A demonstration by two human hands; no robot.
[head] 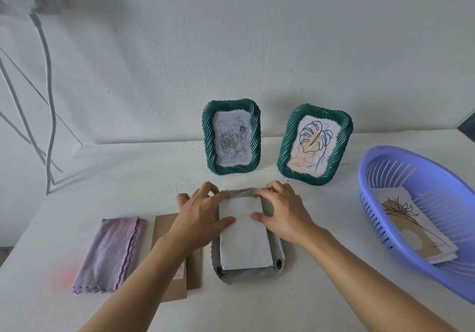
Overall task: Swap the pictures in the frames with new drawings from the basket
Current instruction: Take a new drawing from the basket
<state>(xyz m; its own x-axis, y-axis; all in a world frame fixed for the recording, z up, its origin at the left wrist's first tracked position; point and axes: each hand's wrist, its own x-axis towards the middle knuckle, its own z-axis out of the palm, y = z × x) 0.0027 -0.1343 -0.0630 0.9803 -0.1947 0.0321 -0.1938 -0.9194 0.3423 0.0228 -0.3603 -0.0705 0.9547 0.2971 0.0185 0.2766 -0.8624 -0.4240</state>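
On the desk, basket well off right, a frame lies face down with a white sheet laid in its back; seating the new drawing looks to be the step in hand. Left grip and right grip clasp the frame's far end, thumbs pressing the sheet; next, I judge, the brown backing board beside it goes on top.

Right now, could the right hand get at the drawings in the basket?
Probably yes. The basket sits open-topped beside the right hand, with bare table between and the drawings uncovered inside. But that hand grips the face-down frame and must let go first.
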